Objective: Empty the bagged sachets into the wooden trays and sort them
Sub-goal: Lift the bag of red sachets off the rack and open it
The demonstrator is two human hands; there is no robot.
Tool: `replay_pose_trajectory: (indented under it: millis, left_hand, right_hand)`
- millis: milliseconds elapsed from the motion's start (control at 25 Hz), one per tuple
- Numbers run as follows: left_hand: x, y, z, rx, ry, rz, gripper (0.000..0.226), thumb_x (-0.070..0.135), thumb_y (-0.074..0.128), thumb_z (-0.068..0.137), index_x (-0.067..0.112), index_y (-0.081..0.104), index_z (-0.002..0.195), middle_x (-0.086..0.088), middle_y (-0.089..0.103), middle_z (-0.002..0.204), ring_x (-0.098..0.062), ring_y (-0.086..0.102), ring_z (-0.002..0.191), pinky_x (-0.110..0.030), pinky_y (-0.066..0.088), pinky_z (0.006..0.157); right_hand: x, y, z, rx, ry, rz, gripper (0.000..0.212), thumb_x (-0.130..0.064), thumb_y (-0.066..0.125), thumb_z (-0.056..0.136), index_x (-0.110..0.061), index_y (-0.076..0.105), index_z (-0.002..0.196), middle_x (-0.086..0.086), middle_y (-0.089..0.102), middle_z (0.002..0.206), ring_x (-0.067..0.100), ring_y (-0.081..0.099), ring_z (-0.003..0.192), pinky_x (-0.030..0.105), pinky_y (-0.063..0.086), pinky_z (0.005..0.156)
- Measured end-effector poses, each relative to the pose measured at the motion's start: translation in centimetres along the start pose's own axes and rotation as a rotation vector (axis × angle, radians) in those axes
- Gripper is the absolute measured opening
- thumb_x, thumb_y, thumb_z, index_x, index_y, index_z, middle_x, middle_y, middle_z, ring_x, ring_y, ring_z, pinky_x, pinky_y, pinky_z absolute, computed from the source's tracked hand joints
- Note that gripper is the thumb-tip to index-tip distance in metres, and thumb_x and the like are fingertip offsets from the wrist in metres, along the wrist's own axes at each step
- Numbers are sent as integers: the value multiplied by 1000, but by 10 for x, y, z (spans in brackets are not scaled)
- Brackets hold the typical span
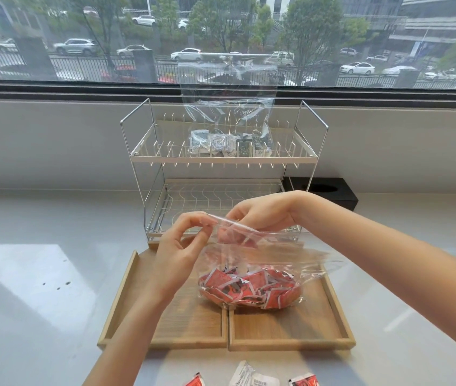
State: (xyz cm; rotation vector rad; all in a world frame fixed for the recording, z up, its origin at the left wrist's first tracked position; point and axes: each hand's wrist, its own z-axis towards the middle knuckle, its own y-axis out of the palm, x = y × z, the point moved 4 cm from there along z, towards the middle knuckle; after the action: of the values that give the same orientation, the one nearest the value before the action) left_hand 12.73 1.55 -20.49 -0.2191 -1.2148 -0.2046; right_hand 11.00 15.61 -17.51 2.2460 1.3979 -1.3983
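Observation:
A clear plastic bag (271, 254) full of red sachets (249, 288) rests across two wooden trays, the left tray (188, 327) and the right tray (299, 327), which lie side by side. My left hand (179, 246) pinches the near lip of the bag's mouth. My right hand (260, 215) grips the far lip, so the mouth is held apart. A second clear bag (229, 107) with dark and white sachets (229, 144) stands on the top shelf of a wire rack (137, 160).
Three loose sachets lie at the table's front edge: a red one (195, 380), a white one (249, 376), another red one (304, 381). A black box (330, 192) sits right of the rack. A window ledge runs behind. White tabletop (40, 288) spreads around the trays.

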Motion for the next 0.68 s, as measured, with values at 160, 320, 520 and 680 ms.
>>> replay_pose_trajectory:
  millis: [160, 320, 520, 680]
  left_hand:
    - [-11, -1, -4, -30, -101, -45, 23, 31, 65, 75, 31, 55, 97, 6, 61, 106, -8, 59, 100, -16, 50, 73]
    - [-17, 2, -5, -24, -184, -98, 34, 20, 67, 77, 29, 49, 104, -2, 59, 106, -1, 64, 87, -12, 50, 70]
    - [-12, 2, -6, -5, -108, -47, 14, 9, 61, 80, 17, 55, 89, 0, 61, 87, 0, 60, 75, -11, 48, 70]
    - [-13, 0, -6, 18, -73, -21, 17, 6, 61, 79, 22, 58, 83, 10, 66, 79, -1, 61, 78, -13, 49, 73]
  right_hand:
    - [1, 2, 3, 56, -38, -12, 14, -19, 52, 91, -9, 60, 95, 5, 56, 87, 12, 52, 75, 21, 46, 69]
    - [-1, -1, 1, 155, -54, 3, 11, -13, 54, 89, -6, 61, 93, 1, 58, 81, 10, 55, 72, 20, 48, 68]
    - [3, 9, -2, 63, 57, 14, 25, -20, 46, 94, 1, 57, 102, 1, 58, 79, 0, 57, 57, 11, 47, 52]
    - [7, 13, -6, 11, 119, 21, 38, -24, 48, 92, 9, 55, 110, 0, 59, 80, 1, 59, 58, 11, 49, 54]
